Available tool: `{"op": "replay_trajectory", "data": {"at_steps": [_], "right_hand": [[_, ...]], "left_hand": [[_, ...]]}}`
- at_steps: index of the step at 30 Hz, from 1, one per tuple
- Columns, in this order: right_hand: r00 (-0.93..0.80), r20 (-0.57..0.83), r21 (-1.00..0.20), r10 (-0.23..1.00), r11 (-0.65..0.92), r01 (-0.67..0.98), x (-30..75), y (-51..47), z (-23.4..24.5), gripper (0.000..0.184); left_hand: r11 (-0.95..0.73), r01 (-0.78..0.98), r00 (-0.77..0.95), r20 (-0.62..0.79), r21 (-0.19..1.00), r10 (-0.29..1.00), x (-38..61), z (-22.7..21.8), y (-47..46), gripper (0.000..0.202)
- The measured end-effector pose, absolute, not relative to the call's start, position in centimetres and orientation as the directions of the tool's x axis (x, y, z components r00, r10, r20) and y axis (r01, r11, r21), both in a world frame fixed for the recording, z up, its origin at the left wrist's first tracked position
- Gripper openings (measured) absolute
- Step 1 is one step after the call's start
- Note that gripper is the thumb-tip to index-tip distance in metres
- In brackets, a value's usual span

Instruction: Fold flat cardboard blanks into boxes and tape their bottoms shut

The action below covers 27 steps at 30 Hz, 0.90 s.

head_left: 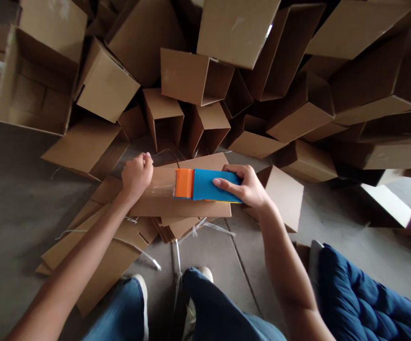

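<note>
A cardboard box lies in front of me with its long closed side up. My right hand grips a blue and orange tape dispenser by its blue body, thumb on top. The dispenser's orange end rests over the box seam. From it, a strip of clear tape runs left along the cardboard. At the box's left end my left hand is closed in a fist, and what its curled fingers may hold is hidden.
Many open cardboard boxes are heaped across the far side. Flattened cardboard and loose white strapping lie on the concrete floor near my feet. A dark blue tufted cushion is at the lower right.
</note>
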State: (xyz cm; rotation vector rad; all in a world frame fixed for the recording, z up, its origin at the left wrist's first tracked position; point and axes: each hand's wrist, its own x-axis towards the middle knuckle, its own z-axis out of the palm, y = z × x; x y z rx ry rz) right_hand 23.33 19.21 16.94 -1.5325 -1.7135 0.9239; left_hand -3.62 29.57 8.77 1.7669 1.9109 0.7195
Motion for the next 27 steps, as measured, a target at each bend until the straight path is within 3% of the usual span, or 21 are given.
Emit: {"op": "replay_trajectory", "data": {"at_steps": [9, 27], "right_hand": [[-0.228, -0.039, -0.688, 0.973, 0.139, 0.713, 24.3, 19.6, 18.7, 0.06], [-0.254, -0.098, -0.665, 0.962, 0.127, 0.736, 29.0, 18.9, 20.7, 0.061]], "left_hand": [[0.002, 0.779, -0.084, 0.101, 0.626, 0.991, -3.3, 9.0, 29.0, 0.043], [0.039, 0.906, -0.055, 0.027, 0.421, 0.998, -2.8, 10.0, 28.6, 0.046]]}}
